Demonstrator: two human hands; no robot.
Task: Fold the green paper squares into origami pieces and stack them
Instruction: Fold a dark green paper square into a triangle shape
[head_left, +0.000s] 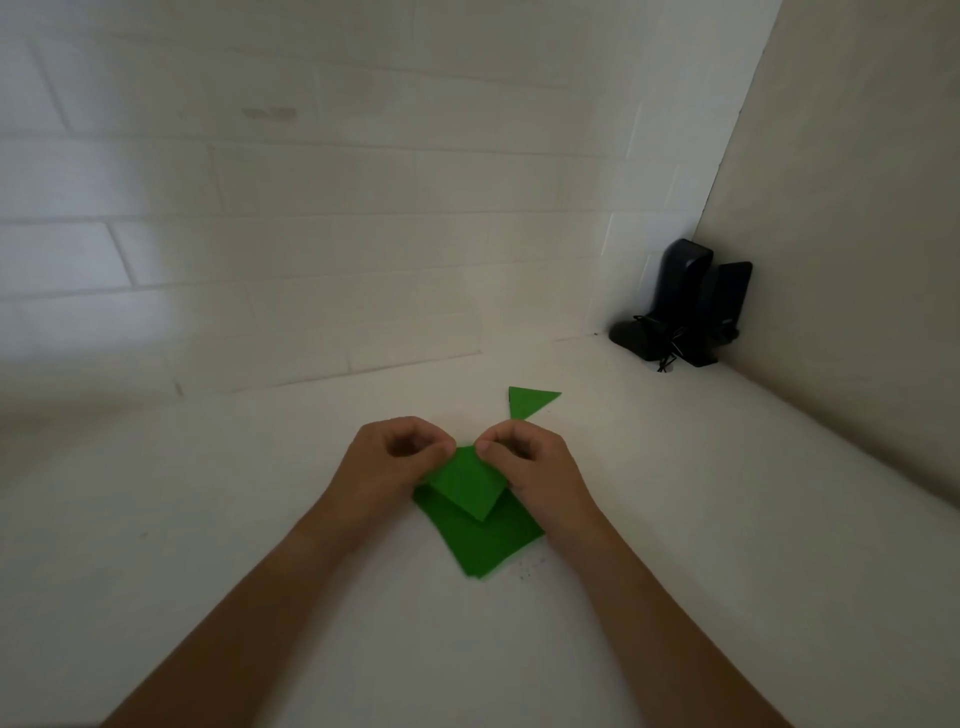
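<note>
A green paper piece (466, 483) is held just above a stack of flat green paper squares (480, 543) on the white table. My left hand (387, 462) pinches its left upper edge with curled fingers. My right hand (535, 467) pinches its right upper edge the same way. The piece's lower corner points toward me and overlaps the stack. A folded green triangle (529, 401) lies on the table just beyond my right hand.
The white table (260, 519) meets a white brick wall behind and a beige wall on the right. Two black speakers (685, 306) with tangled cable stand in the far right corner. Small dark specks (524, 569) lie beside the stack.
</note>
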